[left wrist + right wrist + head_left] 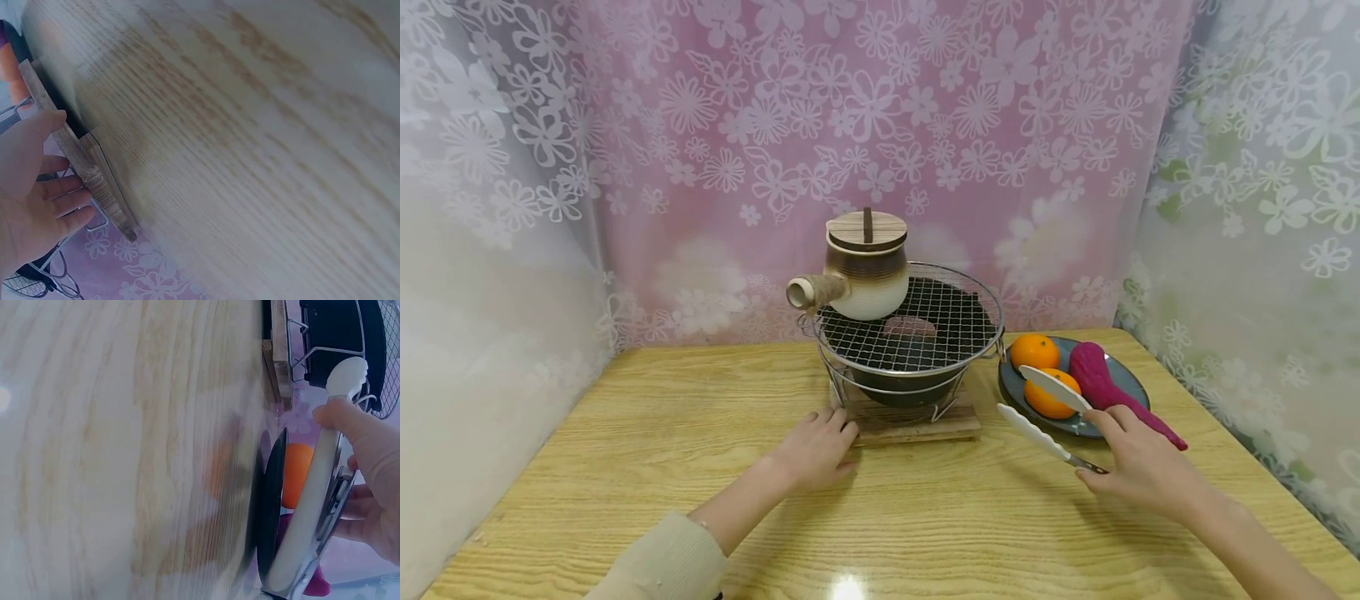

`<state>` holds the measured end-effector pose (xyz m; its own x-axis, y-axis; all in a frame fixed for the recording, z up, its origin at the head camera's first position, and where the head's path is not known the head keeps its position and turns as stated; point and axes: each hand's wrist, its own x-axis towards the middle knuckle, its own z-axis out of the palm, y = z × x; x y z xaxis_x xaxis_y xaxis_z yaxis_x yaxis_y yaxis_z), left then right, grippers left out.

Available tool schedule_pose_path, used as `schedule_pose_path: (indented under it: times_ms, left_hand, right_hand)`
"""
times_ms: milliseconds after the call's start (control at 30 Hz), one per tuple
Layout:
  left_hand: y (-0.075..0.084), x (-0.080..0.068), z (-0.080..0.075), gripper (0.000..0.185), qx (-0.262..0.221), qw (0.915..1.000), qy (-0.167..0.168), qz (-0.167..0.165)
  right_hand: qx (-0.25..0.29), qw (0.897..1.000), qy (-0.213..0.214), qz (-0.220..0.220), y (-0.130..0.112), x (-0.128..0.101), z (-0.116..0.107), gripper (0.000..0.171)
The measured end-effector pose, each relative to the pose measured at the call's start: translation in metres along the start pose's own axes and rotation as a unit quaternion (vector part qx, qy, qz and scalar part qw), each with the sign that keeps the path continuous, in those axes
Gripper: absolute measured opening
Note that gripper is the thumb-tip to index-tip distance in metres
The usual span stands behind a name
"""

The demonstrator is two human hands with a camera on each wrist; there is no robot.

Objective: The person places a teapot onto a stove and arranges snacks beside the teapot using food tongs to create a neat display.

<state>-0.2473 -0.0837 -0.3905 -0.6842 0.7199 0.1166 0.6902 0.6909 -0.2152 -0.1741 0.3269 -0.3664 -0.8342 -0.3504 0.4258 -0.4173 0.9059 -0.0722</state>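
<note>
My left hand (816,450) flat, steadying board (917,425) | right hand (1138,462) grips tongs (1048,412), tips spread around orange (1051,396) ahead.

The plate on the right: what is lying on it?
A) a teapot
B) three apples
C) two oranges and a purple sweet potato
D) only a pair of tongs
C: the plate holds two oranges and a purple sweet potato; the teapot sits on the grill, and the tongs are in the right hand.
</note>
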Motion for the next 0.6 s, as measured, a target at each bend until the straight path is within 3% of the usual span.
schedule_pose_path:
  times_ms: [333,600]
  left_hand:
    - [-0.0009,0.0009,0.0022,0.038,-0.001,1.0000,0.000,0.000]
    - [-0.0007,0.0003,0.0008,0.038,0.005,1.0000,0.000,0.003]
  right_hand:
    - [0.019,0.999,-0.026,0.025,0.0019,-0.0001,-0.0030,0.067]
    - [-0.020,0.998,-0.030,0.059,0.0074,-0.0002,-0.0072,0.071]
